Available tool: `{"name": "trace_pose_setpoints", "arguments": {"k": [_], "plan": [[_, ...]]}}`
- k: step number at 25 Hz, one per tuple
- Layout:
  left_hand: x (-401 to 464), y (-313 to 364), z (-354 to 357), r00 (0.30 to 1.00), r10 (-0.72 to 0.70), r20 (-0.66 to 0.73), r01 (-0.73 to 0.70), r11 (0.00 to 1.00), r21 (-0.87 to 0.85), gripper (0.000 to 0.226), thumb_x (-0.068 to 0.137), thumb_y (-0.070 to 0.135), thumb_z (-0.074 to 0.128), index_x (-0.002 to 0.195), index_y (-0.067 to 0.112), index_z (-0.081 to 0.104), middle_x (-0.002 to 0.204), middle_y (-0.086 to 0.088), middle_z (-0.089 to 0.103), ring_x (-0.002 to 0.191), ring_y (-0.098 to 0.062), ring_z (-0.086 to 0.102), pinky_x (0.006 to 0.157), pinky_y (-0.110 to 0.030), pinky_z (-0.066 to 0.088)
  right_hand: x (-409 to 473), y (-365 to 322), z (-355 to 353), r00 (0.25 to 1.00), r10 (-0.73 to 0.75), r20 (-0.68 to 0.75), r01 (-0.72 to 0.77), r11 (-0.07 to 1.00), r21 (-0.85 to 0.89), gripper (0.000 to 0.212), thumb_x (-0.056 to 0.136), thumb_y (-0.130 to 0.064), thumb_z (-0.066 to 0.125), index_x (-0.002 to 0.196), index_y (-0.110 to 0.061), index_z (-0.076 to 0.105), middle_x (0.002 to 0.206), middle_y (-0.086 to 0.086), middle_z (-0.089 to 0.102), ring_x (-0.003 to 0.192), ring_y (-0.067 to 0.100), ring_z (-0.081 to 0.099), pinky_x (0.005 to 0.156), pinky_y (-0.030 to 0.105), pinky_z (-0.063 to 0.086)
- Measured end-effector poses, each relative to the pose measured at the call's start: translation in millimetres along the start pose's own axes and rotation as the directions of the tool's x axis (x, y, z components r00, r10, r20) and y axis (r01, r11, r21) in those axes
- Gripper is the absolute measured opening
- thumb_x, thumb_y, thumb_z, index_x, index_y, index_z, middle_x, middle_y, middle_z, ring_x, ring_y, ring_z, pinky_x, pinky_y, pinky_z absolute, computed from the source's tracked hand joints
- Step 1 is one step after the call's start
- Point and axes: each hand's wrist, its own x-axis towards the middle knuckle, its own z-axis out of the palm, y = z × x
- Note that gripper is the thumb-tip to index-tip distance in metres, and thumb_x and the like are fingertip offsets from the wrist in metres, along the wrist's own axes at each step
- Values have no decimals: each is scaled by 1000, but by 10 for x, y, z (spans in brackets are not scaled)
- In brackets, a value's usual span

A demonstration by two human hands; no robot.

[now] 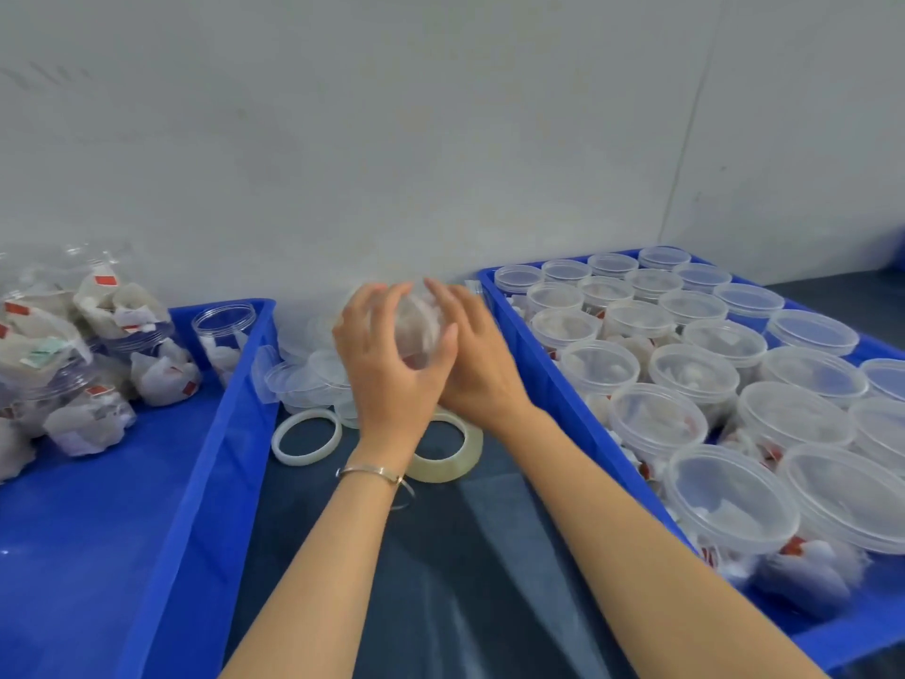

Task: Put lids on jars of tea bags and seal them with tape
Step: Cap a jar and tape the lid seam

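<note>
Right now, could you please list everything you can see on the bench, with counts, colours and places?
Jar: one, clear, held up between both hands, blurred.
Lidded jars: over twenty, clear, packed in the right bin.
Right bin: one, blue, right of the hands.
Unlidded jars: several, clear, piled with tea bags at the far end of the left bin.
Left bin: one, blue, left.
Loose lids: a pile, clear, between the bins.
Tape roll: one, yellowish, under the wrists.
Ring: one, white, left of the tape roll.
Bracelet: one, silver, left wrist.
Left hand: grips the jar.
Right hand: grips the jar.
</note>
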Motion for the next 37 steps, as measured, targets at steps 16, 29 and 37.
{"name": "trace_pose_setpoints", "arguments": {"k": [16,29,37], "plan": [[108,285,660,919,0,395,55,990,-128,73,91,16,59,153,20,20,162,0,6,149,-19,6,114,-21,13,223,642,-442,864,362,-350,-347,932,107,84,68,-30,78,140,-17,35,136,1,42,117,5,41,83,20,42],[-354,306,950,381,-220,898,415,909,47,70,101,34,44,154,16,2,162,-3,12,147,-20,17,117,-34,20,532,1244,-761,588,775,-231,-738,631,237,101,76,-44,76,149,-12,15,153,11,25,136,30,34,103,38,38],[-64,-241,211,570,-284,771,361,929,76,61,98,28,52,150,11,25,154,-5,33,140,-18,33,112,-29,27,479,1274,-787,540,818,-199,-752,575,324,103,71,-46,79,146,-8,21,145,15,38,132,32,40,110,47,35]]}}
